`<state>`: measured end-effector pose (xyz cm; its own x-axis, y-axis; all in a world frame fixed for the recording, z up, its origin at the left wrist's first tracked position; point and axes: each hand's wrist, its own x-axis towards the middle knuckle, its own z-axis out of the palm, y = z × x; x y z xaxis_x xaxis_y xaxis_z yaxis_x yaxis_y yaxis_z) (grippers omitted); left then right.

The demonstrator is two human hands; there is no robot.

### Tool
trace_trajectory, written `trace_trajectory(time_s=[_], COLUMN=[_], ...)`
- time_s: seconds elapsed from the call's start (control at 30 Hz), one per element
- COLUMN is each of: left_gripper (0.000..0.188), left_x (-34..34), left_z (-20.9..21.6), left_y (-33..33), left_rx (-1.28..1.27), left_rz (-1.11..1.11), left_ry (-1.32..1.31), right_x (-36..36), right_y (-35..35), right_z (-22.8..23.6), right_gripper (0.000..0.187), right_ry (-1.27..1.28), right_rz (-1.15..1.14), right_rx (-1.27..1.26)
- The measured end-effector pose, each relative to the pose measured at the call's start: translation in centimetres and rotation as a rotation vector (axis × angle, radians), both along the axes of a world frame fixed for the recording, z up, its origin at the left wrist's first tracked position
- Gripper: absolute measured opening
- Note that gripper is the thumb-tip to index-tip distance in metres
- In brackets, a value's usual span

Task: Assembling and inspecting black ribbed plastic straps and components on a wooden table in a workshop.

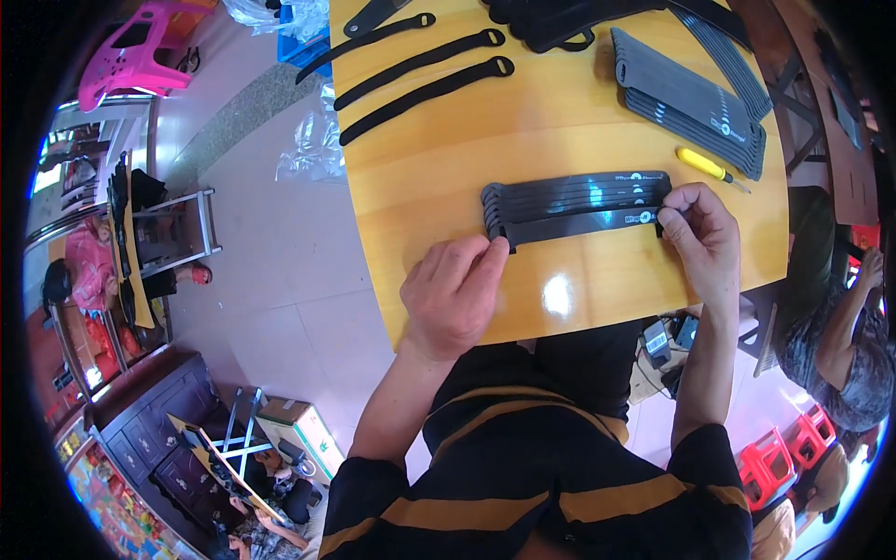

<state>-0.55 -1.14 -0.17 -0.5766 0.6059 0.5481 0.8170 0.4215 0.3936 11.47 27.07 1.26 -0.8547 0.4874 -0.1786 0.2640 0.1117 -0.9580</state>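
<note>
Between the two grips lie the straps point(583, 207), near corners hidden by fingertips. The left hand point(451, 291), knuckles up, pinches one end; the right hand point(702, 235), fingers curled, pinches the other. Beyond the right grip: a yellow tool point(702, 163), then a grey stack point(679, 86); farthest, a black bundle point(553, 26), cut off above.

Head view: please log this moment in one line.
left hand: pinches strap stack, left end; right hand: pinches its right end; yellow tool: on table

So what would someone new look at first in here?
Probably the shiny yellow table in the upper middle, where the left grip and right grip pinch the ends of a bundle of dark straps. Next, maybe the bright pink chair at the top left.
</note>
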Motion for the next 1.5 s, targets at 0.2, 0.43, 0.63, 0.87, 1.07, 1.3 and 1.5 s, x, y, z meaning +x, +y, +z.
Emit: trace_trajectory(time_s=[0.2,0.43,0.63,0.87,1.07,1.3,1.5], left_gripper=[0.027,0.026,0.027,0.028,0.027,0.026,0.025], left_x=[0.03,0.09,0.12,0.05,0.02,0.08,0.12], left_z=[-0.03,-0.21,-0.1,-0.15,-0.14,-0.1,-0.12], left_y=[-0.01,-0.05,-0.07,-0.07,0.01,0.03,-0.02], left_rx=[-0.011,-0.001,-0.026,-0.031,-0.033,-0.047,-0.051], left_rz=[0.002,-0.011,-0.002,-0.001,0.006,0.016,0.019], left_ry=[0.004,-0.014,-0.014,-0.027,-0.021,-0.029,-0.042], right_x=[0.04,0.16,0.05,-0.1,-0.08,-0.15,-0.16], right_y=[-0.14,-0.03,0.01,-0.2,-0.12,-0.13,-0.11], right_z=[0.19,-0.12,-0.14,0.03,-0.13,-0.03,0.09], right_gripper=[0.007,0.007,0.007,0.007,0.007,0.007,0.007], right_ry=[-0.003,0.006,-0.003,-0.006,-0.006,-0.006,-0.019], right_rz=[-0.005,0.003,0.006,-0.008,-0.009,-0.01,-0.003], right_rx=[0.004,0.029,0.035,0.029,0.045,0.031,0.035])
